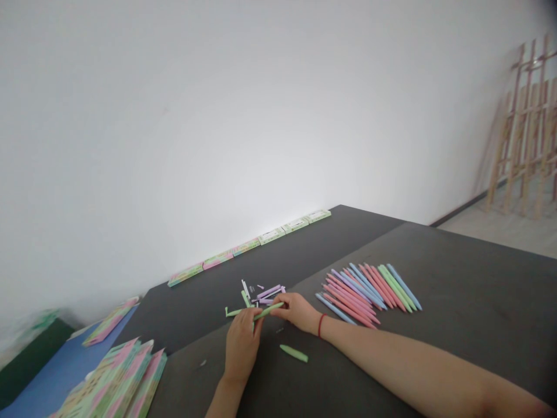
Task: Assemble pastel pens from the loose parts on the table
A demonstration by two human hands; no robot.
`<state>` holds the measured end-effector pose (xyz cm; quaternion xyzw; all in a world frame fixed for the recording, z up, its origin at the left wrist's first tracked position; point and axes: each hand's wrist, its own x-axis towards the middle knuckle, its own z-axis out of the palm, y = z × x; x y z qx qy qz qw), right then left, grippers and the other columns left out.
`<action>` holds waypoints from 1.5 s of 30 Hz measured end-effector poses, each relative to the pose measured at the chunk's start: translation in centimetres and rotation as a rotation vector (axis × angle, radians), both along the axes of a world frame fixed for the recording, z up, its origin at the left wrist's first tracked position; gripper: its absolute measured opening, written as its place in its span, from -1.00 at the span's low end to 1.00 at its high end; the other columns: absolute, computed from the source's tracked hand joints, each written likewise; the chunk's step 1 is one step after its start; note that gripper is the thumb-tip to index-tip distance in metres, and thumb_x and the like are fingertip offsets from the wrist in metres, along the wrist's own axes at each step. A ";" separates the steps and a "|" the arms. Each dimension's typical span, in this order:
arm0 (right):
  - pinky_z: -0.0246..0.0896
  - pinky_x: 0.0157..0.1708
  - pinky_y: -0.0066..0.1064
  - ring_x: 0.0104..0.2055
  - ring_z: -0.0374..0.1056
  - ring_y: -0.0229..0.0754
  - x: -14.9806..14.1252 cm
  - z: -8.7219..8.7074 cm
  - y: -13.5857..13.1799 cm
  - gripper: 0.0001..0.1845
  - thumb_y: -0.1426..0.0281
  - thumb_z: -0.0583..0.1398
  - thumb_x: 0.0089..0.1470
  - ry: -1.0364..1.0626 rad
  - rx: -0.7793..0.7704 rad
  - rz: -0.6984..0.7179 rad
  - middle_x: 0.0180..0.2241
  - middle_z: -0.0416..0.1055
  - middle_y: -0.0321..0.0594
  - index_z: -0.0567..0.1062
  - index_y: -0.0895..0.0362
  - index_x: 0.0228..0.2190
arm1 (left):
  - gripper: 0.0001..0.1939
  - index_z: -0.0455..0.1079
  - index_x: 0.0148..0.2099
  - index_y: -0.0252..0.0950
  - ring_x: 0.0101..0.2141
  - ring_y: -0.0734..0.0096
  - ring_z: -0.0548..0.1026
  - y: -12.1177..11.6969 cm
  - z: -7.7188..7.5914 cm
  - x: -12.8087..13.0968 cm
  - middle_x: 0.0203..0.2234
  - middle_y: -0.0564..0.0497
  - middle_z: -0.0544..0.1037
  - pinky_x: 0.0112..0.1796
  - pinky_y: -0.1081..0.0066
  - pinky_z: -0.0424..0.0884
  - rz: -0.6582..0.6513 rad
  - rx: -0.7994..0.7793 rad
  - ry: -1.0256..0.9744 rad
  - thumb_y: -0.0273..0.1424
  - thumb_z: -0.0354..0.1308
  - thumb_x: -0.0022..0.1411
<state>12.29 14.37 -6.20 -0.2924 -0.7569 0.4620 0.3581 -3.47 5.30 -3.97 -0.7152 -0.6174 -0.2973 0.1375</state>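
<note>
A slim light-green pen-like piece (268,310) spans the gap between my hands above the dark table. My left hand (242,339) is closed around its left end, and my right hand (299,313), with a red cord at the wrist, pinches the right end. Just beyond them lie loose purple parts (268,291), with white and green pieces among them. A short green barrel piece (294,353) rests on the table in front of my right hand. To the right of that hand, pink, blue, purple and green pens (352,296) are spread in a row.
Along the wall runs a line of flat printed boxes (246,247) at the back of the dark table (470,325). More printed boxes (130,377) stand at the lower left, beside a blue surface (65,363). Wooden easels (526,128) lean far right.
</note>
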 end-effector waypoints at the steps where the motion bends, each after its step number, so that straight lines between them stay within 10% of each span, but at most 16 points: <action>1: 0.04 -0.51 -0.53 -0.51 0.16 -0.34 0.0 0.1 0.0 -0.87 0.39 0.25 -0.07 0.005 0.009 0.002 -0.56 0.27 -0.39 0.45 0.16 -0.40 | -0.85 0.35 -0.26 -0.22 -0.33 0.27 0.52 0.0 0.0 0.0 -0.39 -0.01 0.53 -0.28 0.29 0.43 0.003 0.001 -0.002 -0.36 -0.04 0.26; 45: -0.11 -0.53 -0.51 -0.53 0.16 -0.33 0.8 1.0 -0.1 -0.72 0.23 0.13 0.10 -0.241 0.272 -0.019 -0.58 0.33 -0.32 0.50 0.14 -0.50 | -0.88 0.32 -0.26 -0.23 -0.35 0.26 0.49 0.1 -0.6 -0.8 -0.42 -0.01 0.51 -0.29 0.29 0.38 -0.045 0.045 0.104 -0.36 -0.03 0.28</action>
